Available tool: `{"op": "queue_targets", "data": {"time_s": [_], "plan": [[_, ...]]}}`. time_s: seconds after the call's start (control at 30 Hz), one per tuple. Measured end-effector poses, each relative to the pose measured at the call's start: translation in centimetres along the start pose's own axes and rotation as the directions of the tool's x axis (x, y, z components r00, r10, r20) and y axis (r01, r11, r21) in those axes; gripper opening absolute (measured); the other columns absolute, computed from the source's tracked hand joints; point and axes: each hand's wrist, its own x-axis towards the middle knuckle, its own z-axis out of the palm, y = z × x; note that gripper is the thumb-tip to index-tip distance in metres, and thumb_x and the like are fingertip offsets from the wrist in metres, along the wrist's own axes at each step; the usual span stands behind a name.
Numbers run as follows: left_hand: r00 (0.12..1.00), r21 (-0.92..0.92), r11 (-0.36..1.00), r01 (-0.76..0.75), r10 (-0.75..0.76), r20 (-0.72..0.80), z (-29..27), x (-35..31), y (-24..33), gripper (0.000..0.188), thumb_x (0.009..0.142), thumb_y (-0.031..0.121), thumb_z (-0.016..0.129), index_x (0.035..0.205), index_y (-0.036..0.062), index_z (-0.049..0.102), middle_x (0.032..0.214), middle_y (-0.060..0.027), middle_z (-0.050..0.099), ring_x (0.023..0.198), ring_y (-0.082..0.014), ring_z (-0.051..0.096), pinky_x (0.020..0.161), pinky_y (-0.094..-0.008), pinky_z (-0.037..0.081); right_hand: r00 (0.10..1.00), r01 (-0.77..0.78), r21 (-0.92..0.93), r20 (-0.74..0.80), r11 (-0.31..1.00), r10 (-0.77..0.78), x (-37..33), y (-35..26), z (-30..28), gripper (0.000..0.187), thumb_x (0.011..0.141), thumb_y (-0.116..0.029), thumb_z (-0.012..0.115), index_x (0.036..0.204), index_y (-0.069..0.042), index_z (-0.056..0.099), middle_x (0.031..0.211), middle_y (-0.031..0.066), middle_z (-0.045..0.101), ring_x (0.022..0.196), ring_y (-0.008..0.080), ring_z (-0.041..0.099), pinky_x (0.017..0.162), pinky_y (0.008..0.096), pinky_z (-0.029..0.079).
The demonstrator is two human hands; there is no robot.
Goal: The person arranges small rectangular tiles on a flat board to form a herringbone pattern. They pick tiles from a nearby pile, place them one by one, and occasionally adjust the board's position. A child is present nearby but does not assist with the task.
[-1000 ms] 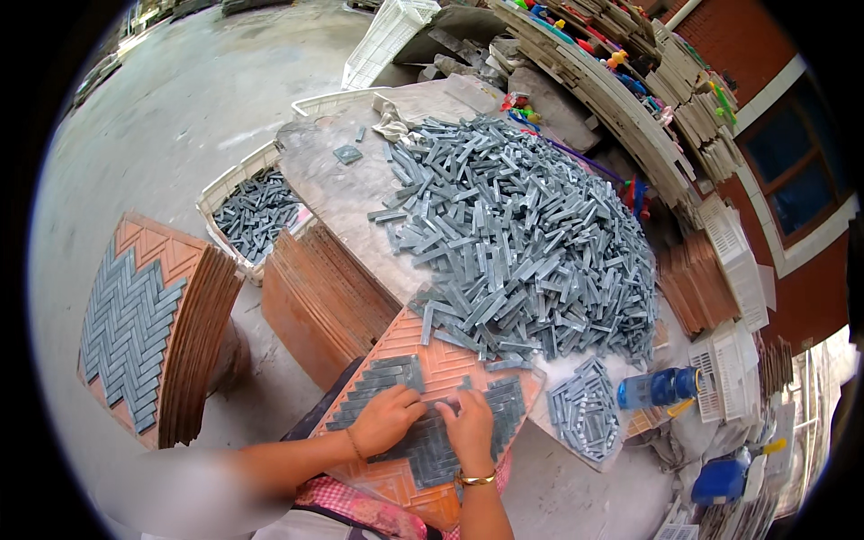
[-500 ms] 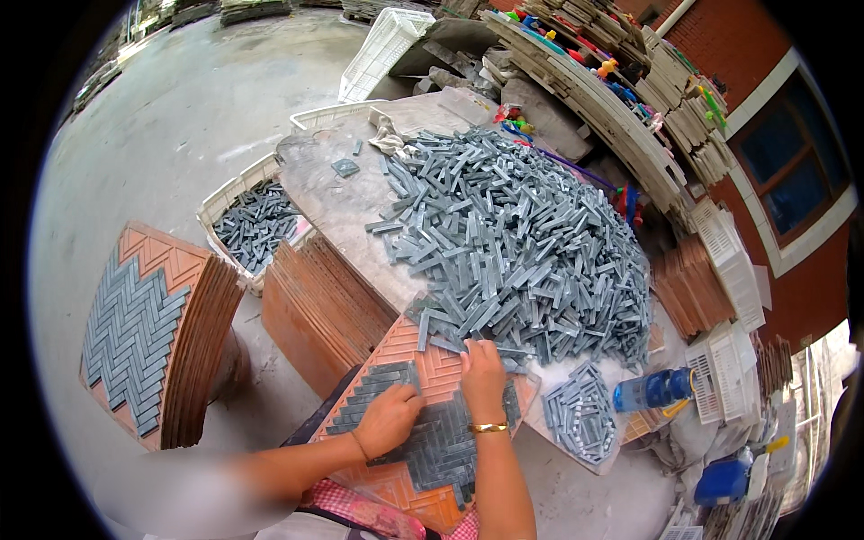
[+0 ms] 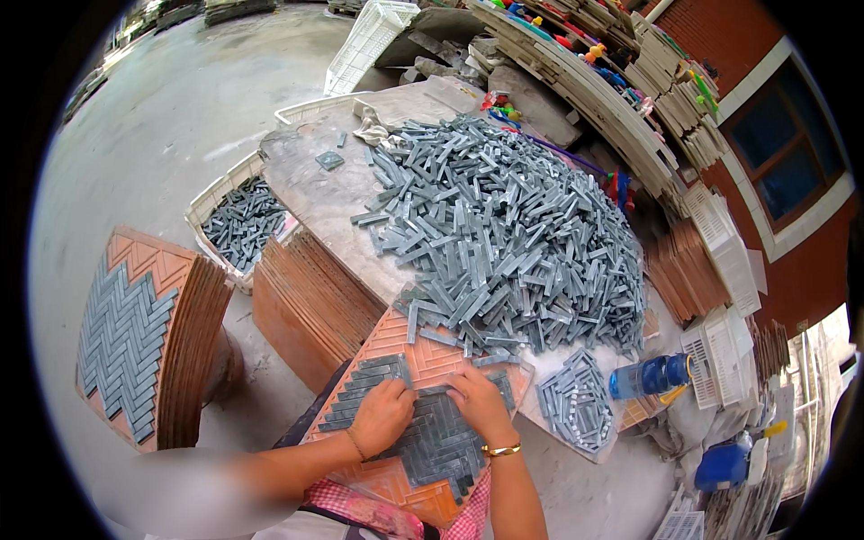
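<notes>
An orange herringbone mould board [image 3: 430, 353] lies before me, its grooves partly filled with dark grey strip tiles [image 3: 436, 450]. My right hand [image 3: 481, 407], with a gold bangle at the wrist, pinches a grey tile strip [image 3: 433, 391] low over the board. Curled beside the strip's left end is my left hand [image 3: 385, 418], closed over the laid tiles; whatever its fingertips hold is hidden. Beyond the board, a large heap of loose grey tile strips [image 3: 513, 243] covers the table, with a few strips spilling onto the board's far edge.
At left, a filled herringbone board [image 3: 130, 337] tops a stack. More orange boards [image 3: 310, 301] stand beside the table. A white crate [image 3: 241, 220] holds strips. Right of the heap are a small strip pile [image 3: 576, 403], a blue water bottle [image 3: 650, 376] and white baskets [image 3: 720, 355].
My right hand has drawn back from the heap's near edge toward me, bringing a strip over the board. My left hand has shifted slightly. The whole view has shifted a little.
</notes>
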Motion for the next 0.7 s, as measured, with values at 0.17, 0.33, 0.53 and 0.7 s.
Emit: {"op": "queue_targets", "data": {"time_s": [0.17, 0.33, 0.53, 0.7], "plan": [[1.0, -0.025, 1.0, 0.013, -0.012, 0.023, -0.5, -0.2, 0.2, 0.017, 0.073, 0.008, 0.063, 0.089, 0.0018, 0.061, 0.083, -0.0104, 0.052, 0.081, -0.0268, 0.052, 0.074, -0.0354, 0.046, 0.996, 0.047, 0.036, 0.068, 0.998, -0.049, 0.9, -0.3, 0.4, 0.02, 0.074, -0.007, 0.068, 0.093, -0.007, 0.065, 0.086, 0.0102, 0.058, 0.084, 0.0307, 0.058, 0.072, 0.0382, 0.048], [0.999, -0.008, 1.0, -0.02, 0.019, -0.033, -1.3, -0.3, 0.2, 0.022, 0.074, 0.006, 0.062, 0.096, 0.0021, 0.062, 0.087, -0.0094, 0.055, 0.083, -0.0263, 0.053, 0.074, -0.0335, 0.046, 0.994, 0.11, 0.061, -0.005, 0.992, -0.109, 1.2, 0.5, 2.3, 0.014, 0.075, -0.007, 0.067, 0.088, -0.005, 0.066, 0.083, 0.0107, 0.059, 0.084, 0.0299, 0.058, 0.073, 0.0382, 0.048], [0.994, 0.012, 0.994, -0.113, 0.113, 0.003, -0.7, -0.7, -1.2, 0.024, 0.076, 0.006, 0.062, 0.099, 0.0015, 0.062, 0.087, -0.0078, 0.055, 0.082, -0.0246, 0.054, 0.071, -0.0328, 0.047, 0.987, 0.025, 0.172, -0.16, 0.985, 0.002, 2.4, -0.3, 2.8, 0.016, 0.077, -0.005, 0.065, 0.093, -0.004, 0.066, 0.084, 0.0115, 0.06, 0.084, 0.0303, 0.059, 0.073, 0.038, 0.048], [0.996, 0.028, 0.996, -0.085, 0.086, -0.029, -0.3, 0.1, -0.7, 0.021, 0.074, 0.01, 0.065, 0.094, 0.0026, 0.063, 0.084, -0.0073, 0.054, 0.08, -0.0242, 0.054, 0.07, -0.0334, 0.047, 0.949, -0.09, -0.051, -0.306, 0.995, 0.07, 4.5, 0.6, 2.3, 0.023, 0.076, -0.002, 0.065, 0.099, -0.002, 0.063, 0.094, 0.0127, 0.057, 0.086, 0.0315, 0.059, 0.073, 0.0385, 0.048]]}}
